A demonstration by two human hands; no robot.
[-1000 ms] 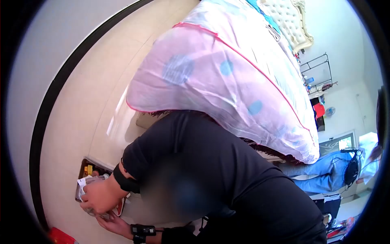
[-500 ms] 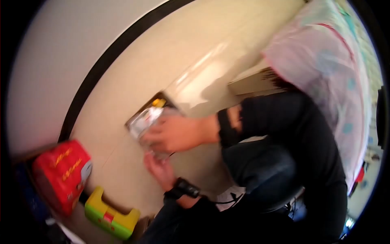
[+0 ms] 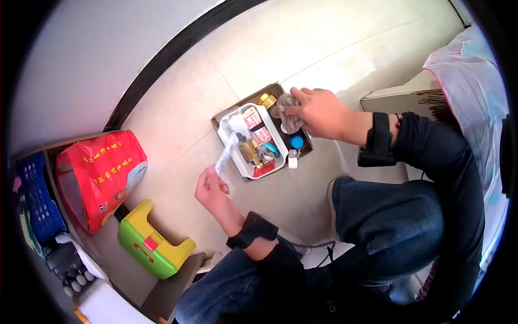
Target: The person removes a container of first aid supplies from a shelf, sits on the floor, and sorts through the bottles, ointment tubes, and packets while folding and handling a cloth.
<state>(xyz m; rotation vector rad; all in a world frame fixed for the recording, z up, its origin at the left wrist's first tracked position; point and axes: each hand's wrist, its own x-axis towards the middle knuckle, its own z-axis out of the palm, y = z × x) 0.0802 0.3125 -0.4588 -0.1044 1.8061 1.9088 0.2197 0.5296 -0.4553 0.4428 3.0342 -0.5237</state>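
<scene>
My left hand is closed, pinching the lower end of a thin, whitish translucent strip that looks like plastic. The strip's upper part lies over the left rim of a white plastic tray. At the far right side of the box, my right hand grips a crumpled grey-brown wad, perhaps cloth or a plastic bag. The tray sits in a shallow cardboard box on the floor. Inside it are a red-and-white packet, a teal item and several small things.
Beside the tray are a blue cap and a yellow round item. On the left stand a red bag and a green-and-yellow plastic stool. A pink-edged translucent cover hangs at the right.
Both hands were close together over the box and blurred. Now they are apart, the right one farther up and right with the wad, the left one lower with the strip. The view has shifted.
</scene>
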